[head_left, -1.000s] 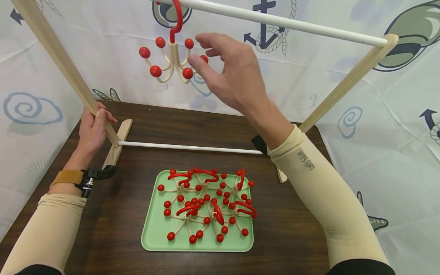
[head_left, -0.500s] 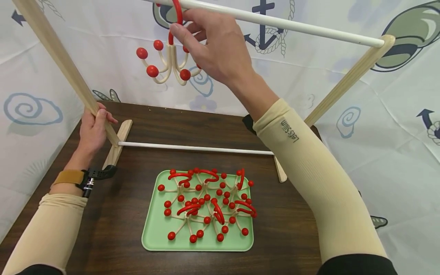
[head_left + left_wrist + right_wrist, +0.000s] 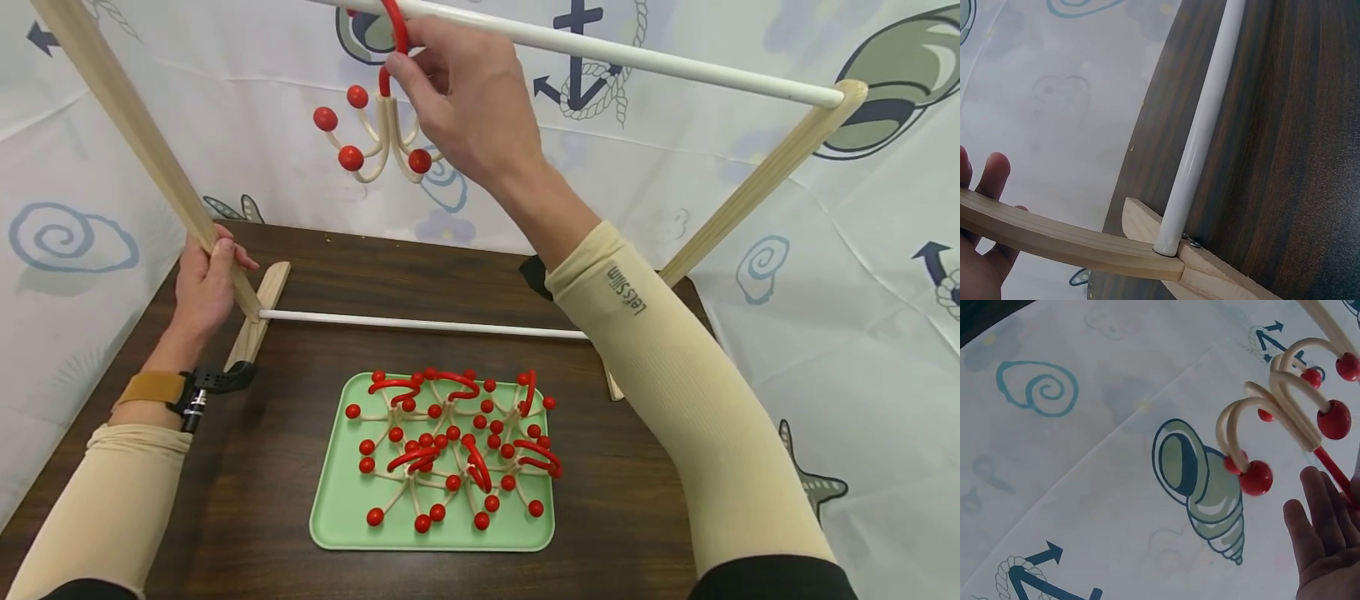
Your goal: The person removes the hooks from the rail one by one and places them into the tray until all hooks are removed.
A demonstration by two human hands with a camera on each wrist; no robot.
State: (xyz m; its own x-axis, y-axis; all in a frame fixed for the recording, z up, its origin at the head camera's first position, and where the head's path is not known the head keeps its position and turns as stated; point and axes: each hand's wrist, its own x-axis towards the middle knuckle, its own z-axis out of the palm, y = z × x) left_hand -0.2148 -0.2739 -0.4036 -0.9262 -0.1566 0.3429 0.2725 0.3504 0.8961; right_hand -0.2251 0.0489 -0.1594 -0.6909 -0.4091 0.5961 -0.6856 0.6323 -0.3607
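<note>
In the head view my right hand [image 3: 480, 108] pinches the red hook [image 3: 396, 25] of a hanger between thumb and fingers. Several curved cream prongs [image 3: 384, 137] with red ball tips spread below the hook. The hook is up at the white top rod [image 3: 637, 58]; its upper bend is cut off by the frame edge. The right wrist view shows the red balls [image 3: 1255, 478] beside my fingers. My left hand [image 3: 202, 283] grips the left wooden upright [image 3: 127, 125] near its foot. In the left wrist view, fingers curl round that wooden upright [image 3: 1072, 247].
A green tray [image 3: 322, 517] on the dark wooden table [image 3: 247, 500] carries several similar red-hooked hangers [image 3: 408, 462]. A white lower rod [image 3: 420, 322] crosses behind it. The right wooden upright [image 3: 765, 183] slopes up to the top rod. A patterned cloth [image 3: 862, 333] surrounds the table.
My right hand has moved left and up from beside the hanger and taken hold of its red hook. The left hand has stayed on the upright. The tray has not changed.
</note>
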